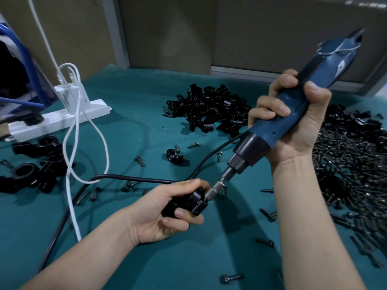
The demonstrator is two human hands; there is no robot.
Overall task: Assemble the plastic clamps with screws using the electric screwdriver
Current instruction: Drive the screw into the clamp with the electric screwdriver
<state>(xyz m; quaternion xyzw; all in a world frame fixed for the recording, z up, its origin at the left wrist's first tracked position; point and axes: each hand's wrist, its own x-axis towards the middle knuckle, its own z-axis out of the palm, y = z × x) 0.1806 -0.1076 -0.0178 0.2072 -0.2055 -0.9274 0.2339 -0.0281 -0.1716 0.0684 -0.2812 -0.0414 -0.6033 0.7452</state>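
My left hand (159, 214) grips a black plastic clamp (188, 203) just above the green table. My right hand (293, 120) holds the blue electric screwdriver (297, 109), tilted down to the left. Its metal bit (215, 186) meets the clamp's right end; the screw there is hidden by the bit. A heap of black clamp parts (209, 109) lies at the table's middle back. A large pile of black screws (347, 168) spreads along the right side.
The screwdriver's black cord (129, 178) curves across the green mat (146, 258). A white power strip (56, 120) with white cables (71, 143) sits at the left. Assembled black clamps (31, 164) lie at the left edge. Loose screws (140, 161) and one clamp piece (174, 156) are scattered mid-table.
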